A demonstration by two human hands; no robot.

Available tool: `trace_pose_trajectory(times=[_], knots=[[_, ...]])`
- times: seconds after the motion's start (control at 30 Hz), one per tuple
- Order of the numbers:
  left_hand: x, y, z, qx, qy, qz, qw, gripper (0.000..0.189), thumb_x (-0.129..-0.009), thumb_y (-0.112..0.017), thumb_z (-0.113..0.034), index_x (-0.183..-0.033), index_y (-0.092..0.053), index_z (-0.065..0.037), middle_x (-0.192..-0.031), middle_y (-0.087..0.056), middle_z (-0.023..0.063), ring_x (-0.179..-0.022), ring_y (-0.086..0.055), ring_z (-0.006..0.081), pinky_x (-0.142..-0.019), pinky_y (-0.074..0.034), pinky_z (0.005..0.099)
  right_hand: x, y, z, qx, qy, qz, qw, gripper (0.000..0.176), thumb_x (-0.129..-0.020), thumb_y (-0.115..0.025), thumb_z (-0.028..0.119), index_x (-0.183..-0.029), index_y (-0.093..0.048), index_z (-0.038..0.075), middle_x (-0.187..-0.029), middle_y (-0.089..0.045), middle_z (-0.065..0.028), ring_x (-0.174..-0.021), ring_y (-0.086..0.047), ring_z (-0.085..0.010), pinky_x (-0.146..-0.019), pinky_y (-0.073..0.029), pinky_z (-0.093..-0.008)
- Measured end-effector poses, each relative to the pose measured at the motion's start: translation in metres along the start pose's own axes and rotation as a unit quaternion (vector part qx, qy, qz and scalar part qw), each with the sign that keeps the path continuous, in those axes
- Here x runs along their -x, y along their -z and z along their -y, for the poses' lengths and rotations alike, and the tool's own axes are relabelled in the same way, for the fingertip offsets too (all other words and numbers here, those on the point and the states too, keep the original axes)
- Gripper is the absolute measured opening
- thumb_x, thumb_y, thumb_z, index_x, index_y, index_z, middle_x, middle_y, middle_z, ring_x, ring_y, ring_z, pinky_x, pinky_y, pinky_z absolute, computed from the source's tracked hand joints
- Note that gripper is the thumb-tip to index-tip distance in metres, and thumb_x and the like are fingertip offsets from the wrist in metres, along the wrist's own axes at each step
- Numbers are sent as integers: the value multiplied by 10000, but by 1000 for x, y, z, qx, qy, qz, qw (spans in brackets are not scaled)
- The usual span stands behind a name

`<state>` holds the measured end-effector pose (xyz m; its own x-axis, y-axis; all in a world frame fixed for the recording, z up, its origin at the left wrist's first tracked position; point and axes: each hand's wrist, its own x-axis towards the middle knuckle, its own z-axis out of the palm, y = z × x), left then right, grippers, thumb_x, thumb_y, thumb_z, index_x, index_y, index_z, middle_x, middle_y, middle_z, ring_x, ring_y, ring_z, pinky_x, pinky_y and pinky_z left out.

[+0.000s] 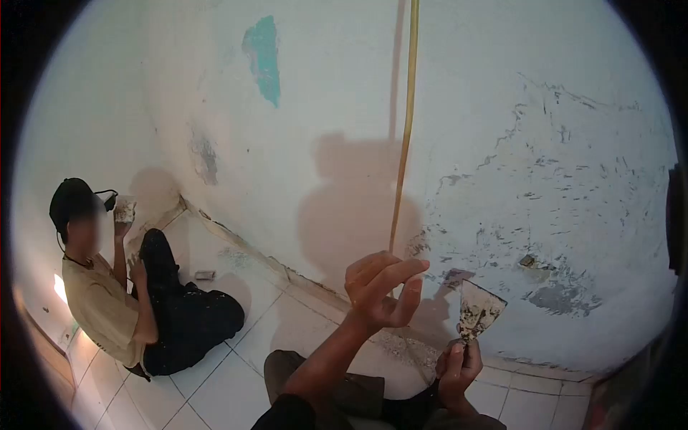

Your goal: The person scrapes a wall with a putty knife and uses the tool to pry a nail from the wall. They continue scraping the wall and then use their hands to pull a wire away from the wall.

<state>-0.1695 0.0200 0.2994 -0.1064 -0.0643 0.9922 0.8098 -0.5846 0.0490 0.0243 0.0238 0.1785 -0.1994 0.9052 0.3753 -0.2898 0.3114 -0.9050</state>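
My right hand (457, 369) is closed around the handle of a putty knife (481, 309). Its wide blade points up, smeared with dark and pale residue, in front of the lower wall. To its left, my left hand (383, 290) is raised with loosely bent fingers, thumb apart from the index finger, and nothing visible in it. Just above that hand, a thin yellowish pole (408, 107) runs up along the wall; its lower part is hidden behind the hand. The white wall (559, 186) has scrape marks and grey bare patches on the right.
At the left a person (107, 301) in a cap sits on the tiled floor (215, 373), holding a scraper blade (125, 210) up near the wall. A small box-like object (205, 275) lies on the floor there. Crumbled debris (412, 351) lies along the wall's foot.
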Motion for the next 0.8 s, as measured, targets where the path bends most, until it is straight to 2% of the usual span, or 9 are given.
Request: trace_pose_trajectory(times=[0.1,0.17,0.37,0.4,0.43,0.47,0.5,0.57,0.8], knots=[[3,-4,-3,-13,15,20,1000,145,-795,-561,-81,-816,-657,26,-623,-625,79,-453,-509,141,-426,-395,265,1,0,3,0,-14,16,1000,267,-987,-430,214,-1102,-480,-22,-602,-438,-10,-391,-341,-53,-354,-271,-220],[5,-9,-3,18,26,6,999,134,-794,-557,-66,-814,-659,18,-625,-626,79,-450,-497,137,-422,-385,268,0,-5,12,-7,-42,2,999,236,-967,-482,213,-829,-398,41,-572,-411,9,-413,-351,-58,-377,-276,-220],[10,-3,-3,2,41,7,999,110,-803,-565,-44,-823,-664,-1,-657,-631,60,-458,-491,140,-432,-388,270,-3,8,4,30,-69,-33,997,269,-969,-475,264,-814,-404,56,-557,-404,9,-427,-348,-56,-369,-270,-234],[15,4,0,-11,46,4,999,110,-803,-565,-44,-823,-664,-1,-657,-631,60,-458,-491,140,-432,-388,270,-7,5,11,56,-30,-43,997,271,-966,-473,281,-812,-405,68,-554,-390,18,-432,-342,-50,-363,-256,-230],[27,11,4,-22,94,16,995,105,-813,-574,-50,-826,-665,0,-654,-625,60,-468,-493,133,-441,-386,262,-7,6,11,56,-34,-31,997,271,-966,-473,281,-812,-405,68,-554,-390,18,-432,-342,-50,-363,-256,-230],[40,16,8,-30,143,26,989,101,-823,-583,-56,-828,-666,1,-651,-619,60,-478,-495,126,-450,-385,253,-7,11,11,60,-38,-51,996,230,-975,-455,266,-1003,-452,38,-602,-397,20,-425,-326,-43,-355,-233,-223],[58,21,10,-38,146,21,988,101,-823,-583,-56,-828,-666,1,-651,-619,60,-478,-495,126,-450,-385,253,-6,15,11,62,-40,-74,995,327,-984,-436,250,-1194,-498,8,-650,-404,22,-417,-311,-36,-348,-210,-216],[99,32,9,-72,335,2,939,115,-848,-591,-82,-838,-672,-2,-641,-604,68,-497,-498,111,-460,-376,242,-5,16,7,43,-50,-86,994,305,-981,-436,232,-1194,-498,24,-669,-404,24,-424,-307,-29,-347,-206,-208],[167,24,-21,-59,418,-2,906,126,-870,-605,-132,-854,-656,-17,-634,-583,73,-494,-490,136,-468,-376,274,1,0,14,48,-92,-16,994,300,-969,-466,219,-1198,-493,28,-671,-404,24,-420,-327,-33,-339,-221,-203]])
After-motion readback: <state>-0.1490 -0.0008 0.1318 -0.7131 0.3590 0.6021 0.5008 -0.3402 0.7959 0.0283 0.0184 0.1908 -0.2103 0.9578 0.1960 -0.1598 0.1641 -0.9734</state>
